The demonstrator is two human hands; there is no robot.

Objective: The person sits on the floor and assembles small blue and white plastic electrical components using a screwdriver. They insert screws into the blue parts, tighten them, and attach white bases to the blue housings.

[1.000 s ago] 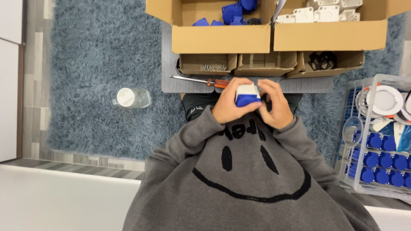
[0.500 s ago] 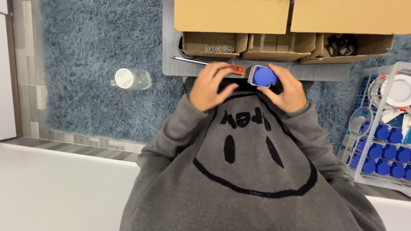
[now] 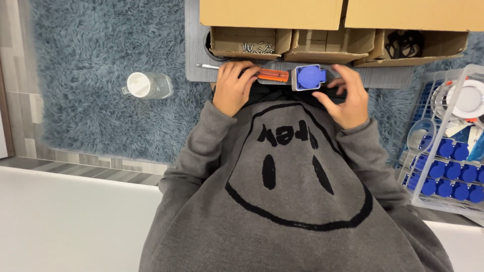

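My right hand (image 3: 343, 98) has released the grey socket with round blue lid (image 3: 308, 77), fingers spread; it now rests upper centre. My left hand (image 3: 233, 85) closes on the orange-handled screwdriver (image 3: 262, 75).

Bright, even indoor light, soft and diffuse — no single source visible; colours read true. Shadows faint: a thin dark band under the cardboard boxes (image 3: 272, 15) and a small one beside the clear bottle (image 3: 148, 84) on the blue rug (image 3: 101, 75). Mild glare on the white surface (image 3: 65, 221) at lower left; the white disc (image 3: 466, 98) at right nearly blown out. Focus sharp centrally; slight softening and wide-angle stretch at the edges — the wire rack (image 3: 443, 146) leans outward.
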